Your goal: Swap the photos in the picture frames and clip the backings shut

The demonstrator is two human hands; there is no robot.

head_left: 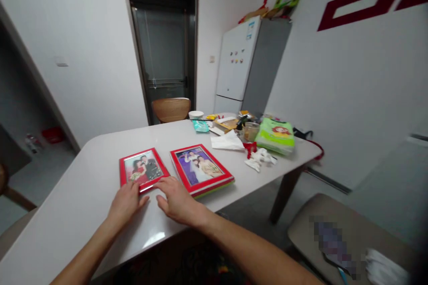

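Note:
A red picture frame [123, 170] with a photo of a couple lies flat on the white table. My left hand [124, 202] rests its fingertips on this frame's near left corner, thumb held apart. At the near right corner, the fingers of my right hand [176, 200] touch the same frame's edge, and that thumb is also spread. Neither hand is wrapped round it. Just to the right lies a larger red picture frame [214, 182] with a purple-backed wedding photo, a green edge showing beneath it.
Beyond the frames are a white paper [228, 141], crumpled white tissue [261, 158], a bright green package [276, 136], a clear tub [250, 132] and a white bowl [196, 115]. A wooden chair [171, 109] stands behind the table [76, 213]; another chair [354, 231] is at right.

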